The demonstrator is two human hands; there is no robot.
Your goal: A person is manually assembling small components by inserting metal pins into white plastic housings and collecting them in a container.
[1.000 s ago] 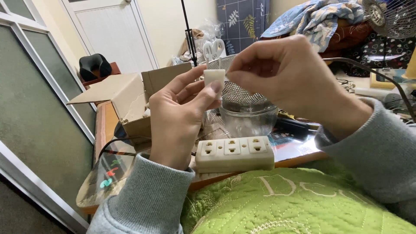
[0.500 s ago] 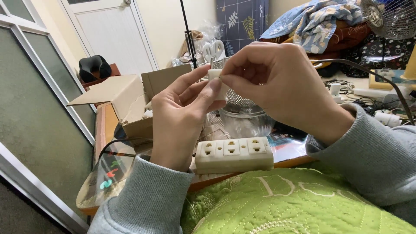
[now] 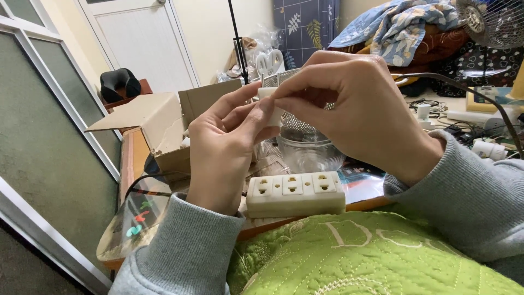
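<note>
Both hands, left hand (image 3: 226, 145) and right hand (image 3: 349, 109), pinch a small white plastic piece (image 3: 271, 106) mid-frame above the white power strip (image 3: 295, 194) on the surface (image 3: 136, 164), best kept steady with fingertips close.

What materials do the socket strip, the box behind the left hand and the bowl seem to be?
Socket strip: likely hard plastic, off-white, dull and smooth. Box: brown cardboard, matte, with raw open flaps. Bowl: clear glass or plastic, cannot tell; shiny and see-through.
</note>
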